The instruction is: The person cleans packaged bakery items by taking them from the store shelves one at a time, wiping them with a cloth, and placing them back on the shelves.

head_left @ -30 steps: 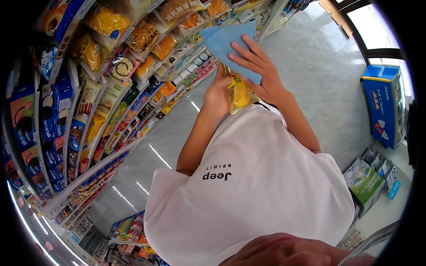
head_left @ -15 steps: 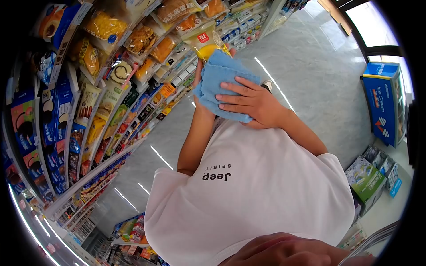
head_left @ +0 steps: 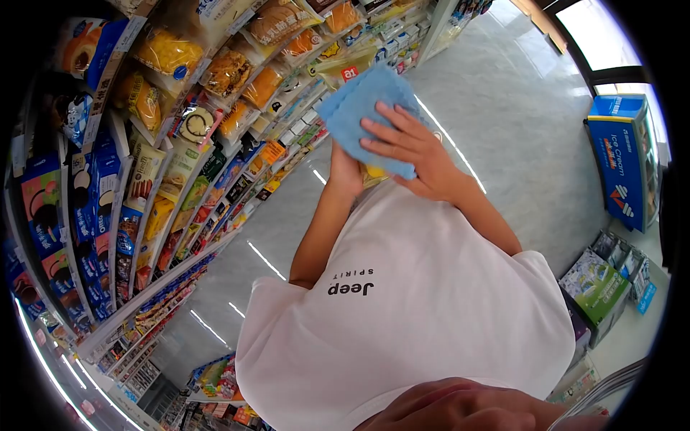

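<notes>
A blue cloth [head_left: 359,108] lies over a clear and yellow packaged bread [head_left: 346,70]. The package's top, with a red label, sticks out above the cloth, and a bit of yellow shows below it. My left hand [head_left: 346,169] is closed around the package from the left and below, its fingers mostly hidden behind cloth and package. On top of the cloth lies my right hand [head_left: 413,147], its fingers slightly bent and a little apart, holding the cloth against the package. Both hands are in front of my white shirt [head_left: 424,287].
Curved shelves [head_left: 154,276] of packaged breads and snacks run along the left, close to my left forearm. Grey tiled floor [head_left: 496,108] lies beyond my hands. At the right stand a blue ice cream freezer [head_left: 617,161] and a green box [head_left: 595,287].
The package has shifted and turned under the cloth; less of its top shows than half a second ago. The cloth and my right hand have moved slightly upward.
</notes>
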Motion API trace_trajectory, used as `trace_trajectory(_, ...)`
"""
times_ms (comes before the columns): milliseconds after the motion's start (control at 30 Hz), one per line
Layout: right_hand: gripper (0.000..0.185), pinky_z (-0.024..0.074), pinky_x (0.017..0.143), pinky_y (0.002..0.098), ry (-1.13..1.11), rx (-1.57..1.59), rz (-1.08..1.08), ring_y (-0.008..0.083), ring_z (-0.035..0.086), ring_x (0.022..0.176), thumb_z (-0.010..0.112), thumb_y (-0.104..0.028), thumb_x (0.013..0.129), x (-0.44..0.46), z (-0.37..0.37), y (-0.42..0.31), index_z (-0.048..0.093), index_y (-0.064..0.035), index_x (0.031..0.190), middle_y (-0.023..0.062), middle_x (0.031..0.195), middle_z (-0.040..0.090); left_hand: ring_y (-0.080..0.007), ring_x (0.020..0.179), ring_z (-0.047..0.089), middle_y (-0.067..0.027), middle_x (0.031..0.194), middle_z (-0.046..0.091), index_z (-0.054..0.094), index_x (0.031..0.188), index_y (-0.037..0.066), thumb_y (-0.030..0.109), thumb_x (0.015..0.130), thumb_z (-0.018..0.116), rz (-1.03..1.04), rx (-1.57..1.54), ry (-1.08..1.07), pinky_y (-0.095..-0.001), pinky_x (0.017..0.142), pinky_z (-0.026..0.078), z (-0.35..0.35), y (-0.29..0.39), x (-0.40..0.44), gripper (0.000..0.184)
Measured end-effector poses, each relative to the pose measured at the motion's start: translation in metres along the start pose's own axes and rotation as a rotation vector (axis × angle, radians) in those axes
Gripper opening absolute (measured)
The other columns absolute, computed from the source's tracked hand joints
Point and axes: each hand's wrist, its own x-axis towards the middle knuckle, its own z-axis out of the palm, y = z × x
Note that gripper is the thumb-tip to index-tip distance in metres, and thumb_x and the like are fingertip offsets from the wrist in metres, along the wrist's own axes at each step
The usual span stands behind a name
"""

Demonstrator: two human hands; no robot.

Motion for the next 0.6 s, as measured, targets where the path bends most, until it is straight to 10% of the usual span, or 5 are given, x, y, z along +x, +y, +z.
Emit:
trace_trajectory(200, 0.054, 0.0236, 0.121, 0.0496, 0.310, -0.128, 0.155, 0.0318, 0.033, 0.147, 0.061, -0.016, 0.084, 0.006, -0.003, 0.022, 0.059, -0.0106, 0.138, 0.0059, 0.150, 0.050, -0.0236, 0.129, 0.053, -0.0081, 0.142, 0.052, 0.038, 0.149, 0.011, 0.052, 0.107, 0.031, -0.116, -0.064, -0.159, -0.0409, 0.106, 0.047, 0.013, -0.001, -0.007, 0.059)
trace_trajectory(433, 0.042, 0.0273, 0.120, 0.0457, 0.183, -0.054, 0.138, 0.0306, 0.036, 0.146, 0.054, -0.020, 0.095, 0.007, -0.009, 0.019, 0.061, -0.0046, 0.133, 0.0085, 0.148, 0.052, -0.0239, 0.127, 0.055, -0.0107, 0.141, 0.053, 0.038, 0.148, 0.008, 0.045, 0.106, 0.041, -0.188, -0.157, -0.141, -0.0402, 0.106, 0.047, 0.007, -0.002, -0.004, 0.057)
trace_trajectory(600, 0.046, 0.0464, 0.105, 0.0440, 0.800, 1.142, 0.746, 0.0280, 0.059, 0.124, 0.051, -0.028, 0.101, -0.003, 0.012, 0.035, 0.052, -0.0017, 0.138, 0.0174, 0.138, 0.057, -0.0309, 0.130, 0.052, -0.0170, 0.148, 0.046, 0.034, 0.150, 0.003, 0.030, 0.104, 0.048, -0.033, -0.236, -0.288, -0.0450, 0.111, 0.043, 0.004, -0.003, 0.008, 0.055)
